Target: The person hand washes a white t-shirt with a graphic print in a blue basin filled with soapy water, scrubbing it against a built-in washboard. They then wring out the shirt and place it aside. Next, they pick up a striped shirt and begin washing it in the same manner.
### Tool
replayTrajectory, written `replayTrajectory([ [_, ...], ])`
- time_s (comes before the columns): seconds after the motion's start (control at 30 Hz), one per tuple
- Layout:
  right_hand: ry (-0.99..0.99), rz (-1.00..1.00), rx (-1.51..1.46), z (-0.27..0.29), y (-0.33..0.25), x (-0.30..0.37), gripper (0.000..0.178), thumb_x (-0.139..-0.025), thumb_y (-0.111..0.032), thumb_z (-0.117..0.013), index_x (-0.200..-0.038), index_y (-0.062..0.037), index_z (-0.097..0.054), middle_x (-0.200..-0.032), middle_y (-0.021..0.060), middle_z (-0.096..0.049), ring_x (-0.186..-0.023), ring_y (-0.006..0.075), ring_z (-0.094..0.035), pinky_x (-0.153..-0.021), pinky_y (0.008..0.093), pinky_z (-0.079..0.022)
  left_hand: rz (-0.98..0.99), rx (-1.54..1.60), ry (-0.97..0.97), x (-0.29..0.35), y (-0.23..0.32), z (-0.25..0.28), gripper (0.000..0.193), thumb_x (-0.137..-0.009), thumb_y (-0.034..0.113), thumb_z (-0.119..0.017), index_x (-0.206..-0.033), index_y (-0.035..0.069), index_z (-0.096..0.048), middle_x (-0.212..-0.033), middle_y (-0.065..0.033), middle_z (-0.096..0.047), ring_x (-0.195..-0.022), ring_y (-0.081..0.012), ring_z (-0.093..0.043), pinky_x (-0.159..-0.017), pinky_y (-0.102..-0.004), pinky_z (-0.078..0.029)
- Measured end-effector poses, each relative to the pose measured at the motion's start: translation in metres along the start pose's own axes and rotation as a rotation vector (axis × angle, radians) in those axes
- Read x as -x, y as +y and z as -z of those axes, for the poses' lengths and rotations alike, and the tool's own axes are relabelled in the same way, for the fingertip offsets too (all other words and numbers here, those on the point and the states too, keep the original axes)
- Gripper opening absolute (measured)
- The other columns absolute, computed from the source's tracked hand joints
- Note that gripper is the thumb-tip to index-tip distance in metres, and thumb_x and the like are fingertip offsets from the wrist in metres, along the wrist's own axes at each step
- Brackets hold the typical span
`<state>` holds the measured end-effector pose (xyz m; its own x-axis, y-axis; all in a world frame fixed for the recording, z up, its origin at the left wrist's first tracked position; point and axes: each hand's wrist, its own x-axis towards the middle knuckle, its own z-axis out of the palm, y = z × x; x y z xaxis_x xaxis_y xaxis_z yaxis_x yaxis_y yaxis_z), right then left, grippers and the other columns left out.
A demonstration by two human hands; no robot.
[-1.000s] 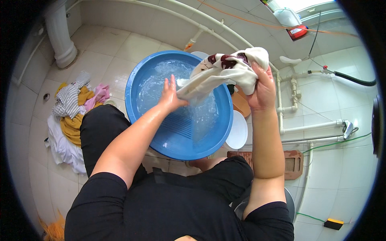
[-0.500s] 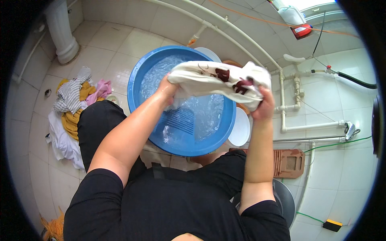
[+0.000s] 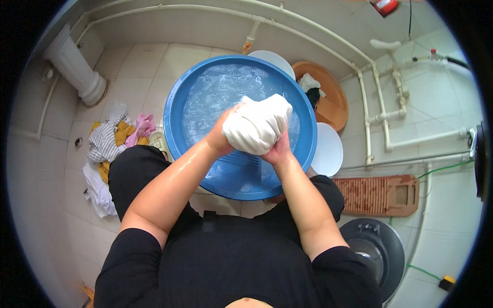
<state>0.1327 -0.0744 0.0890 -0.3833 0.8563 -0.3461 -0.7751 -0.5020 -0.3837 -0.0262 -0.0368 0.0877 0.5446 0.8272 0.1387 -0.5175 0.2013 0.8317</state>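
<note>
Take the blue tub (image 3: 309, 128) as a clock, with the person's black shirt (image 3: 231, 251) close by at six o'clock. Both hands are full: the left hand (image 3: 221, 134) grips a white cloth (image 3: 259, 126) on its nine o'clock side, and the right hand (image 3: 279, 152) grips it at about five o'clock. The cloth is squashed into a ball, up over the middle of the tub. Under it there is water (image 3: 210, 97), and a bumpy rubbing part (image 3: 244, 161) shows inside the tub at six. A dark round bowl (image 3: 384, 254) sits between four and five, and a brown washboard (image 3: 364, 195) lies at four. A white round thing (image 3: 327, 149) is right beside the tub just after three. A pile of clothes (image 3: 105, 146), striped, yellow, pink and white, lies on the tile floor (image 3: 146, 56) between eight and nine. A brown bowl (image 3: 336, 105) with white and dark cloths (image 3: 312, 91) in it sits at two, and a second white disc (image 3: 276, 59) peeks out at one. Farthest off, a white post (image 3: 77, 66) stands near ten, and pale pipes (image 3: 363, 118) run along the wall (image 3: 174, 25) from eleven round to three.
</note>
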Motion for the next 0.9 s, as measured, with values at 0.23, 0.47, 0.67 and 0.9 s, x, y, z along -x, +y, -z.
replayTrajectory([
  [0.23,0.262,0.248,-0.087,0.000,-0.020,-0.006,0.084,-0.074,-0.075,-0.028,-0.124,-0.0090,-0.044,-0.127,0.0141,-0.043,-0.116,0.0348,-0.041,-0.098,0.0496,-0.030,0.246,0.470,0.208,0.005,-0.006,-0.002,0.039,-0.086,0.032,-0.046,-0.115,0.007,-0.048,-0.113,-0.0071,-0.054,-0.102,-0.0200,-0.053,-0.086,-0.0340,-0.045],
  [0.47,0.165,0.238,-0.003,0.003,-0.024,-0.009,0.054,-0.074,-0.049,-0.052,-0.110,-0.0086,-0.052,-0.109,0.0124,-0.056,-0.101,0.0293,-0.053,-0.090,0.0437,-0.040,0.199,0.310,0.470,-0.015,-0.005,0.016,0.043,-0.087,0.040,-0.039,-0.111,0.006,-0.050,-0.110,-0.0080,-0.056,-0.101,-0.0215,-0.054,-0.089,-0.0380,-0.043],
  [0.67,-0.014,0.224,0.415,-0.004,-0.021,-0.002,0.042,-0.075,-0.032,-0.051,-0.103,-0.0010,-0.054,-0.096,0.0111,-0.060,-0.087,0.0214,-0.059,-0.080,0.0340,-0.046,0.329,0.392,0.339,-0.013,-0.006,0.020,0.041,-0.087,0.037,-0.039,-0.108,0.004,-0.052,-0.104,-0.0104,-0.059,-0.094,-0.0230,-0.058,-0.082,-0.0379,-0.048],
  [0.9,0.034,0.149,0.981,-0.005,-0.013,0.010,0.031,-0.073,-0.014,-0.054,-0.099,0.0034,-0.058,-0.090,0.0070,-0.061,-0.080,0.0134,-0.058,-0.073,0.0258,-0.046,0.433,-0.306,0.162,-0.009,-0.012,0.029,0.029,-0.080,0.025,-0.056,-0.101,0.005,-0.058,-0.091,-0.0075,-0.061,-0.080,-0.0154,-0.060,-0.067,-0.0289,-0.048],
])
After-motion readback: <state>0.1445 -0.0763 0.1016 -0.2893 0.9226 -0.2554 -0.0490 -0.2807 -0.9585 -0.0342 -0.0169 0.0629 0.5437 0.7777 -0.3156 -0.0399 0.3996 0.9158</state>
